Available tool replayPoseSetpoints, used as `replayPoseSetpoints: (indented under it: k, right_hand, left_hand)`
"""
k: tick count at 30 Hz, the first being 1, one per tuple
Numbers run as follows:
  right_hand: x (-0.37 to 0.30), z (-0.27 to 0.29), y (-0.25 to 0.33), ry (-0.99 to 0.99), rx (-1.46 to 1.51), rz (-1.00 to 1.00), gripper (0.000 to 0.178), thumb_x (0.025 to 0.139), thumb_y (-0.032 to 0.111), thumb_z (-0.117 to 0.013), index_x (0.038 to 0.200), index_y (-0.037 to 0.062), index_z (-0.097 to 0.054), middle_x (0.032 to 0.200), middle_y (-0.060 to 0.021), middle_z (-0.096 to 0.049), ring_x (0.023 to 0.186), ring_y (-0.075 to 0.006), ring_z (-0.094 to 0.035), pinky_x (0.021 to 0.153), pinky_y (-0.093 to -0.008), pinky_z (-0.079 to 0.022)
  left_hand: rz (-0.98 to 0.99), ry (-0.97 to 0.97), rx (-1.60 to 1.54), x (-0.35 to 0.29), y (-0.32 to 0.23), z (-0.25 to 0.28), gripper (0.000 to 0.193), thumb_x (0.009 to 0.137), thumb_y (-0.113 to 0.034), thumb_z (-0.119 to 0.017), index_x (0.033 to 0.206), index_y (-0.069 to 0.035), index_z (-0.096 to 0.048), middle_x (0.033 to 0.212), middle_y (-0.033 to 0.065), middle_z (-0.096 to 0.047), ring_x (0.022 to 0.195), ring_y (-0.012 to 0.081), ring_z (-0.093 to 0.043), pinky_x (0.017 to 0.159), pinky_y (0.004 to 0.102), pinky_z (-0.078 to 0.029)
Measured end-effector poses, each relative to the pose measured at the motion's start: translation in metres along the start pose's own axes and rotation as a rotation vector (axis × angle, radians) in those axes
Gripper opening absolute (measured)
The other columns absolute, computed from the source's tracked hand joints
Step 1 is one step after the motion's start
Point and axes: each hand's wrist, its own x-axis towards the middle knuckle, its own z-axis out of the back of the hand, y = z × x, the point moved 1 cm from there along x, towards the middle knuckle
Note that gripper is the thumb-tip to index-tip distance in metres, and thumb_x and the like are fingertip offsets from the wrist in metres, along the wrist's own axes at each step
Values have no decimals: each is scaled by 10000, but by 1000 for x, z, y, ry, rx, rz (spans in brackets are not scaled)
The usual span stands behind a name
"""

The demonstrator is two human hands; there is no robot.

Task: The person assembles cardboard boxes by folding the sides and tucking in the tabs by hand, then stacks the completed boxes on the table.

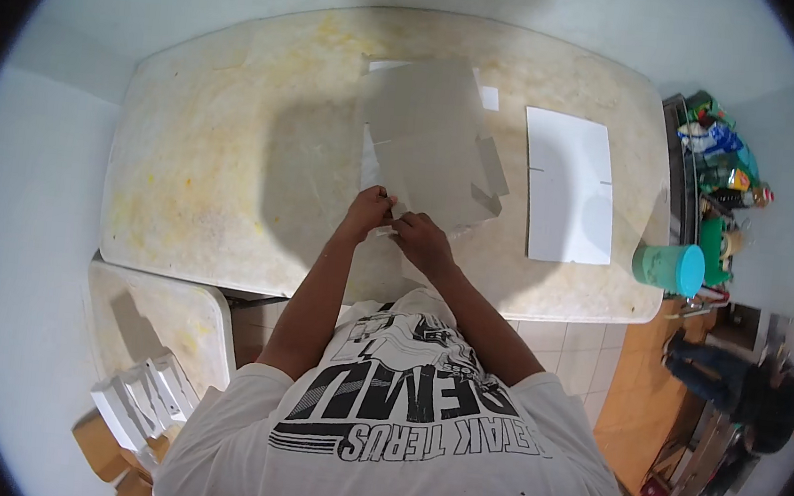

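A grey-brown cardboard box blank (pixel 422 123) lies opened out on the table, its side flaps (pixel 491 166) standing partly up on the right. At its near left corner, my left hand (pixel 369 213) is closed with the fingertips pinching the cardboard edge. Close beside it, my right hand (pixel 424 243) bends its fingers onto the same near edge of the blank. The two hands almost touch. What lies under the fingertips is partly hidden. Bits of white sheet show beneath the blank at its left and far edges.
A flat white card sheet (pixel 569 192) with small slits lies to the right. Beyond it stands a teal lidded tub (pixel 669 269) at the table's right edge. Bottles and packets (pixel 721 163) crowd a side shelf. White folded boxes (pixel 146 401) sit lower left. Another person (pixel 749 383) is at the far right.
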Motion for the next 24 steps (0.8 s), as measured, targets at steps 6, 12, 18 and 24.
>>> replayPoseSetpoints:
  k: [6, 12, 18, 24]
  right_hand:
    - [-10, 12, -15, -10, -133, 91, 315, 682, 200, -667, 972, 120, -574, 919, -34, -562, 869, -225, -547, 711, -316, -494]
    - [-14, 16, -11, -78, -119, 264, 198, 691, 127, -648, 878, 95, -591, 812, -52, -584, 815, -228, -579, 668, -322, -494]
    - [-12, 19, 17, -120, -60, 152, 218, 709, 102, -601, 926, 99, -577, 820, -47, -581, 822, -214, -570, 702, -325, -487]
    - [3, 17, -17, -218, 12, 186, 140, 720, 89, -622, 858, 77, -600, 784, -49, -584, 754, -227, -578, 652, -334, -489]
  left_hand:
    - [-67, -82, -56, -10, 8, -3, 179, 856, -127, -531, 850, 32, -451, 786, 90, -518, 630, 158, -562, 587, 285, -539]
    - [-38, -56, -168, -33, 12, 4, 173, 869, -115, -515, 951, 22, -449, 839, 101, -520, 676, 179, -601, 611, 285, -542]
    - [-12, -58, -110, -33, 10, 6, 188, 853, -133, -539, 974, -11, -462, 819, 67, -534, 706, 159, -589, 651, 293, -520]
    - [7, 22, -83, -21, -3, -1, 198, 808, -130, -573, 944, -22, -477, 788, 74, -564, 705, 153, -583, 618, 291, -496]
